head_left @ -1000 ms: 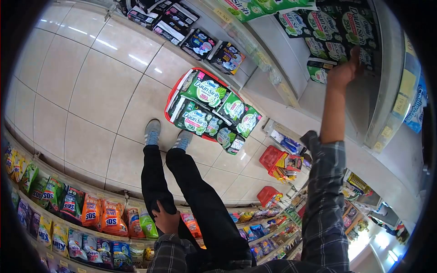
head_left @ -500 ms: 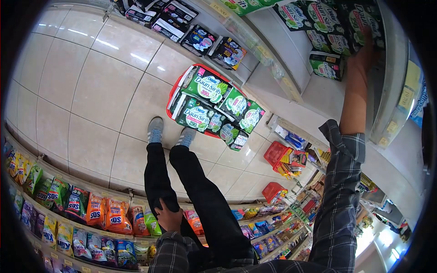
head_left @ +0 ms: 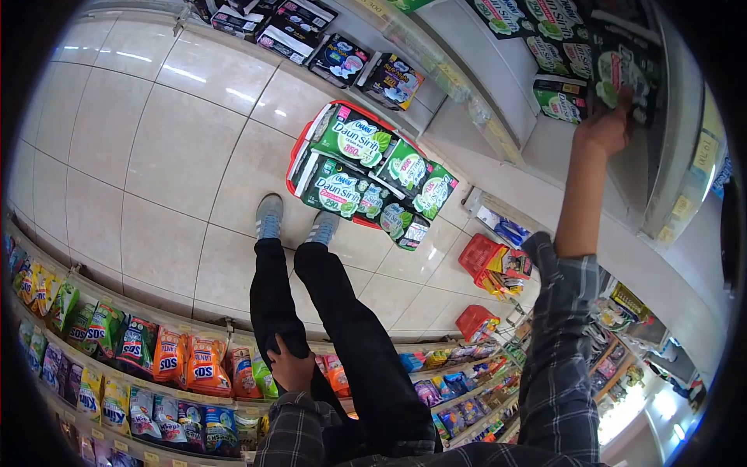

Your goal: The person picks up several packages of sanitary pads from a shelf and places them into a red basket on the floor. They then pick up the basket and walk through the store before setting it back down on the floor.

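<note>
One head-worn view, looking down (fisheye-wide).

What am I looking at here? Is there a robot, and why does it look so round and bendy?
No robot! A person wears a camera on their head, and every picture comes from it, looking down. The bendy look probably comes from a wide lens. The right hand reaches into a shelf and touches a dark green pack; I can't tell how firmly. The left hand rests on the left leg. On the tiled floor, a red basket holds green-and-black packs. Colourful bags line another shelf below.
</note>
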The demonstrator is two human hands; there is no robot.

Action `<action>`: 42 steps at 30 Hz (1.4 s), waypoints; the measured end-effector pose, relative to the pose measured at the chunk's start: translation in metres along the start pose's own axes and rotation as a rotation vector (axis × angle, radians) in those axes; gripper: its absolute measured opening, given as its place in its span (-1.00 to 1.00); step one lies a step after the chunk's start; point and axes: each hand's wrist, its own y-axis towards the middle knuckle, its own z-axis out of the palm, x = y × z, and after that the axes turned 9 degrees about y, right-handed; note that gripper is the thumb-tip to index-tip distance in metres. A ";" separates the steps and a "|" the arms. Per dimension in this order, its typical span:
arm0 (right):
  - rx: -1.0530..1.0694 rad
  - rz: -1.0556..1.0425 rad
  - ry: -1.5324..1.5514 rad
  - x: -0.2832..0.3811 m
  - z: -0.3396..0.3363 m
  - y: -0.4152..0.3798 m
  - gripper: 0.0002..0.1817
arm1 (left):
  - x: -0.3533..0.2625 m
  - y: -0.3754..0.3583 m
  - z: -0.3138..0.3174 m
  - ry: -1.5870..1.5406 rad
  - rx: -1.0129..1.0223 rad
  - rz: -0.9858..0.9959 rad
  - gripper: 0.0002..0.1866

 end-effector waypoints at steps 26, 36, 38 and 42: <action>0.255 0.822 -0.008 0.442 0.006 -0.253 -0.41 | 0.046 -0.237 -0.409 -0.727 0.071 1.473 -0.16; 0.171 0.402 0.051 0.484 0.004 -0.265 0.21 | -0.008 -0.318 -0.419 -0.794 0.243 1.565 -0.35; 0.243 0.459 0.172 0.489 -0.002 -0.268 0.25 | -0.001 -0.324 -0.422 -0.789 0.303 1.525 -0.36; 0.326 0.476 0.202 0.492 -0.007 -0.269 0.27 | 0.008 -0.328 -0.427 -0.792 0.316 1.536 -0.35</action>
